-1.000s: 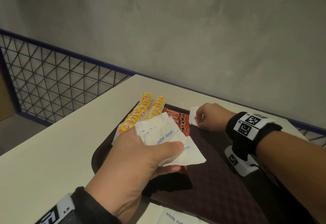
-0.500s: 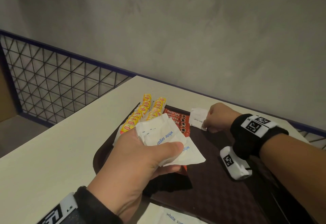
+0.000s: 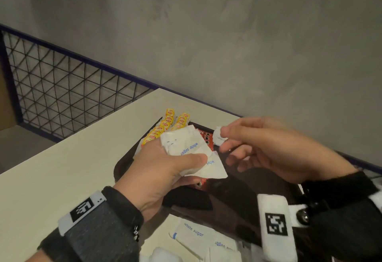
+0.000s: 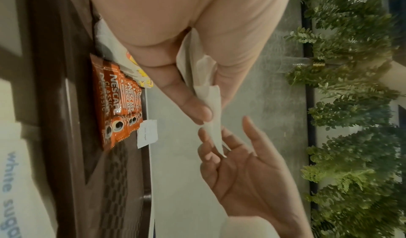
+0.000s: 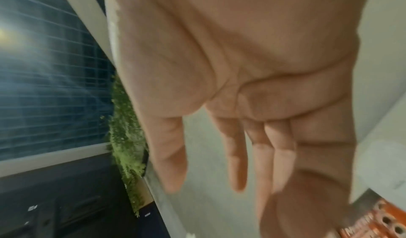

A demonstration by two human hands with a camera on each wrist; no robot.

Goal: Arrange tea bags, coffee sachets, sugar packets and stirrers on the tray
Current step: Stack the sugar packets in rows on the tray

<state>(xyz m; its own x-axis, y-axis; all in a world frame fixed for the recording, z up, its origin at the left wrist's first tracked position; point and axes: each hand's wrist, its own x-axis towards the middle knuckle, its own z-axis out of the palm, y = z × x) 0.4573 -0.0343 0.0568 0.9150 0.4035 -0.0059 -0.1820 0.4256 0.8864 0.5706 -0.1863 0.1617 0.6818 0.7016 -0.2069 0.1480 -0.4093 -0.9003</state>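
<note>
Tea bags (image 3: 165, 126) sit in two yellow rows at the tray's far-left corner, coffee sachets (image 4: 114, 103) just beside them, overlapped like shingles. No stirrers in view.

Left hand (image 3: 163, 170) grips a fanned stack of sugar packets (image 3: 186, 148) above the tray (image 3: 237, 191), thumb clamped across the top.

One sugar packet (image 4: 147, 133) now lies alone against the tray's far rim, just beside the coffee sachets. Half a second ago the right hand was pinching it at that spot; it has since let go, so that packet counts as placed.

Right hand (image 3: 268, 148) has lifted off the tray and come back toward the left hand's stack. Fingers are loose and spread, empty as the wrist views show; the fingertips (image 4: 211, 148) meet the lowest packet corner that hangs out of the left hand's grip.

Judgement: the next packet is about to be pulled from the stack and laid beside the first. Risk is dragging out two at once, since the stack is held only by thumb pressure.

More sugar packets (image 3: 192, 235) wait on the tabletop (image 3: 62, 168) by the tray's near edge, so the sugar row has only begun.
</note>
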